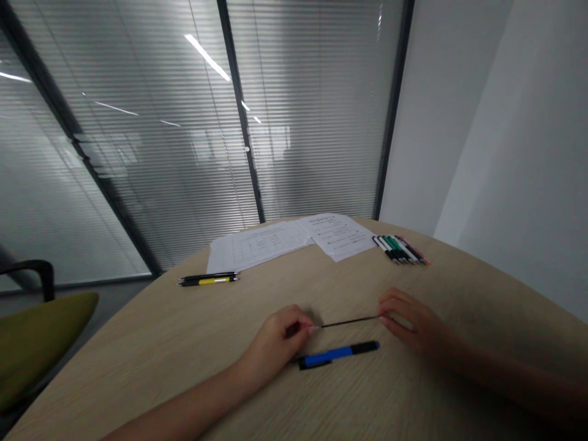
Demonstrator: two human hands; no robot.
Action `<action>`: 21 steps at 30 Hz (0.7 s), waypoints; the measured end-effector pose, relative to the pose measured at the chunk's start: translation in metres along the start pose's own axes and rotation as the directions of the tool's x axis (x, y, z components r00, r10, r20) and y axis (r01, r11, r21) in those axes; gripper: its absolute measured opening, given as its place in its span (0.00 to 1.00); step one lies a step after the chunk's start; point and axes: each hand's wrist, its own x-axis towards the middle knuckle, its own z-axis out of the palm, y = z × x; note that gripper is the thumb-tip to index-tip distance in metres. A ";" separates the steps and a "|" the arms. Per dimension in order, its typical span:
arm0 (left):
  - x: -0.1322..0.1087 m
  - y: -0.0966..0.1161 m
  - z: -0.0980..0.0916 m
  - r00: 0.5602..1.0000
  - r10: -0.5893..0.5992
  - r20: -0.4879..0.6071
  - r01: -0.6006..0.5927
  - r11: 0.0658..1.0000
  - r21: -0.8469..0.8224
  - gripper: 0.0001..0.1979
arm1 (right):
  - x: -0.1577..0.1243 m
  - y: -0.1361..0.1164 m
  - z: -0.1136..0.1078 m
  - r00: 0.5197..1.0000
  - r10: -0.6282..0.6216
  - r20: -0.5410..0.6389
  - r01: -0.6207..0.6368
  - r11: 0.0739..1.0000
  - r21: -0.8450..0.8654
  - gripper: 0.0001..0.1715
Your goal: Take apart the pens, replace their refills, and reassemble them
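We see our left hand (280, 340) low on the table (151, 349), fingers curled in and pinched narrow on one end of a thin black refill (350, 321), which looks like the inside of a pen. Our right hand (408, 321) is across from it, fingertips closed on the refill's other end, so the thin rod spans the gap between our two hands, just above the table or resting on it; we cannot tell which. Just nearer to us than the refill, beside the left hand's fingers and a little short of the right hand, lies a blue pen (337, 354) with a black tip and clip, flat on the wood and touched by neither hand as far as we can see. Beyond the right hand, well apart, a row of pens (399, 249) lies side by side. Beyond the left hand and off to its outer side lie two pens, one black and one yellow (209, 279). Farther out from both hands, printed sheets of paper (285, 242) are spread near the table's far edge. A chair (37, 331) with an olive seat stands beyond the table's edge on the left hand's side.
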 end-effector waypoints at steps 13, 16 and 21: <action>0.004 -0.015 -0.009 0.978 -0.164 -0.132 0.176 0.981 0.084 0.08 | 0.008 0.048 -0.002 0.978 0.211 -0.009 -0.210 0.967 -0.147 0.07; 0.006 -0.016 -0.010 0.977 -0.185 -0.108 0.198 0.971 0.131 0.07 | 0.007 0.049 0.000 0.973 0.231 -0.002 -0.229 0.962 -0.147 0.06; 0.006 -0.018 -0.009 0.978 -0.184 -0.096 0.199 0.965 0.173 0.06 | 0.006 0.052 0.003 0.980 0.200 -0.014 -0.200 0.968 -0.152 0.07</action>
